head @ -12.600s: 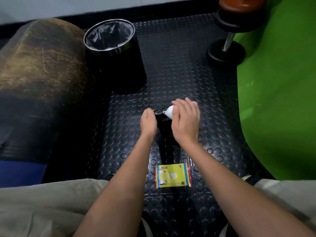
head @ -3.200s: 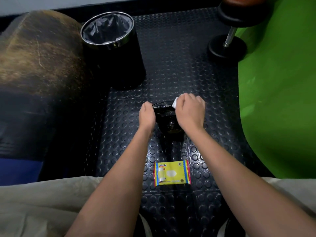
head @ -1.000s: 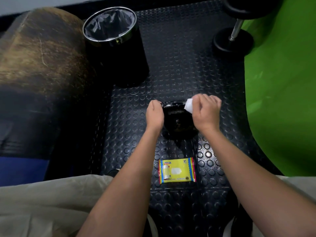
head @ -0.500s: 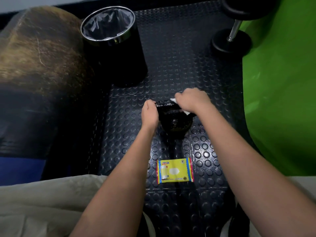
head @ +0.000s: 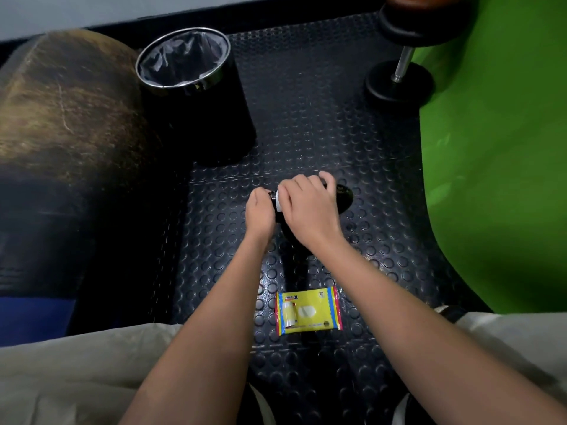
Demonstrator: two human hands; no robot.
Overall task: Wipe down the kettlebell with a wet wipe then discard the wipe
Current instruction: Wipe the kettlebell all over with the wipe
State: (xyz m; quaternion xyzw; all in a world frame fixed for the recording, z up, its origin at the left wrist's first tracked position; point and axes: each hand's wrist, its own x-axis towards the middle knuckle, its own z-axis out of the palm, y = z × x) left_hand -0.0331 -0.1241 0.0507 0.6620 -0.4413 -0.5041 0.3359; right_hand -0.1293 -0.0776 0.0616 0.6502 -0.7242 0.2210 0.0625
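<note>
A black kettlebell (head: 344,195) lies on the studded black floor mat, mostly hidden under my hands; only its right side shows. My left hand (head: 260,213) grips its handle end from the left. My right hand (head: 310,207) lies over the top of it, pressing a white wet wipe (head: 278,201) against the handle; just a small strip of the wipe shows between the two hands. A black bin (head: 196,96) with a chrome rim and a dark liner stands open at the back left of the mat.
A yellow wet wipe pack (head: 308,311) lies flat on the mat near my knees. A dumbbell (head: 402,78) stands at the back right. A green surface (head: 497,154) borders the right, a worn brown and black padded bench (head: 61,142) the left.
My right hand with the wipe has slid left over the kettlebell toward my left hand. The kettlebell's body now sticks out to the right of my hand.
</note>
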